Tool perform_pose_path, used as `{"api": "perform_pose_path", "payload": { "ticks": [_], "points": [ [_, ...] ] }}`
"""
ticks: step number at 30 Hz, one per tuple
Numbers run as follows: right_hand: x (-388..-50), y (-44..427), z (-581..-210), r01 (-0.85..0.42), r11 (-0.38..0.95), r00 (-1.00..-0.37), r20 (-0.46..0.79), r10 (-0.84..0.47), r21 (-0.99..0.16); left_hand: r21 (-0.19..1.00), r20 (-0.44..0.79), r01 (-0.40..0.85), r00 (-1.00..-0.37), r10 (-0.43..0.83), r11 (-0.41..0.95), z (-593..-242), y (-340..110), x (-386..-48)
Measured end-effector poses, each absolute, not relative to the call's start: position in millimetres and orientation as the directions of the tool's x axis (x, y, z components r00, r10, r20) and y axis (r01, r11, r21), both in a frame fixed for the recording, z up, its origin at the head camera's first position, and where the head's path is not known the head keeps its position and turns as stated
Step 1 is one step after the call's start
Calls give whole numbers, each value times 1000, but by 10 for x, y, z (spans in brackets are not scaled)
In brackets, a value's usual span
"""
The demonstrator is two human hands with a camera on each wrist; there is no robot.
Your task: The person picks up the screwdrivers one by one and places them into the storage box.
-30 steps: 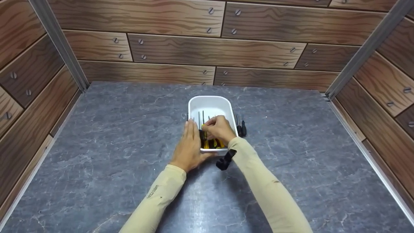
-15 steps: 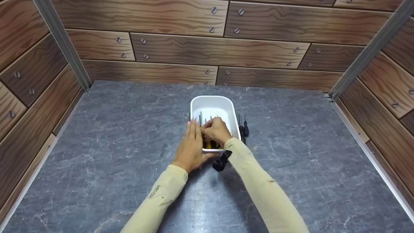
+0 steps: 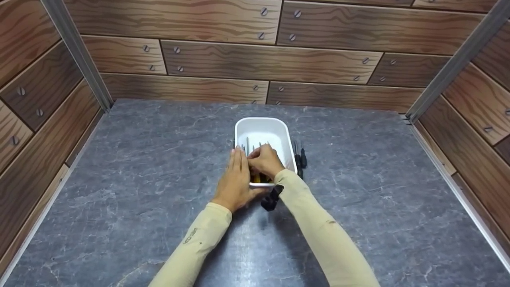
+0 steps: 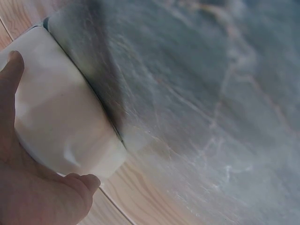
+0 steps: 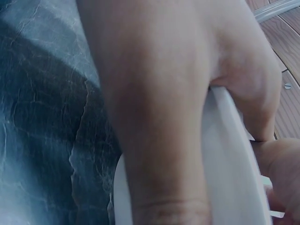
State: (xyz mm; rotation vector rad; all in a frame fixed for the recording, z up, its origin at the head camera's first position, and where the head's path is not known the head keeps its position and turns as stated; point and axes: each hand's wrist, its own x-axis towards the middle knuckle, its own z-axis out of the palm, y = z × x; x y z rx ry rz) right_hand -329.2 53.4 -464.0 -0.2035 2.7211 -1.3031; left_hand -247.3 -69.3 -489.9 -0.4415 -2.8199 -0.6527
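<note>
In the head view, a white plastic tray [image 3: 261, 118] stands on the grey marbled table. Screwdrivers [image 3: 257, 178] with black and yellow handles lie inside it, shafts toward the far end. My left hand [image 3: 234, 183] rests along the tray's left wall with straight fingers, the thumb at the near end; the left wrist view shows this hand [image 4: 42, 187] spread against the tray's outside [image 4: 61, 108]. My right hand [image 3: 267, 160] reaches inside, fingertips pinching a screwdriver mostly hidden behind both hands. The right wrist view shows only the back of this hand [image 5: 159, 103] over the tray rim [image 5: 241, 136].
Several black-handled screwdrivers [image 3: 303, 158] lie on the table against the tray's right side. A dark thin tip shows at its left side. A black wrist camera [image 3: 271, 199] hangs under the right wrist. Wood-patterned walls [image 3: 223, 59] enclose the table at the back and sides.
My right hand has shifted slightly left and lowered the screwdriver it pinches into the tray, near the left wall. The left hand has kept its place on the tray.
</note>
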Motion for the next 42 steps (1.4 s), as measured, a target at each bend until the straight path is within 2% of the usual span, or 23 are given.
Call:
{"api": "perform_pose_path", "payload": {
  "ticks": [8, 17, 24, 28, 34, 38, 42],
  "points": [
    [-3269, 588, -4622, -164, 660, -975, 20, -220, -733, 359, 324, 373, -909, 261, 856, -4928, -669, -2477],
    [-3278, 623, -4624, -194, 664, -971, 45, -234, -722, 366, 309, 364, -916, 257, 856, -4913, -639, -2473],
    [-3232, 673, -4490, -163, 629, -975, 28, -218, -760, 363, 302, 362, -917, 259, 859, -4890, -637, -2473],
    [-3230, 756, -4382, -279, 647, -957, 150, -248, -709, 352, 298, 354, -920, 255, 866, -4890, -648, -2479],
    [-3250, 994, -4254, -481, 647, -875, 364, -318, -591, 376, 297, 346, -924, 242, 860, -4915, -663, -2480],
    [-3263, 1212, -4230, -547, 655, -823, 480, -305, -521, 392, 276, 332, -932, 234, 858, -4906, -677, -2469],
    [-3283, 1439, -4277, -545, 708, -790, 558, -253, -450, 396, 268, 326, -935, 232, 858, -4904, -686, -2472]
  ]
}}
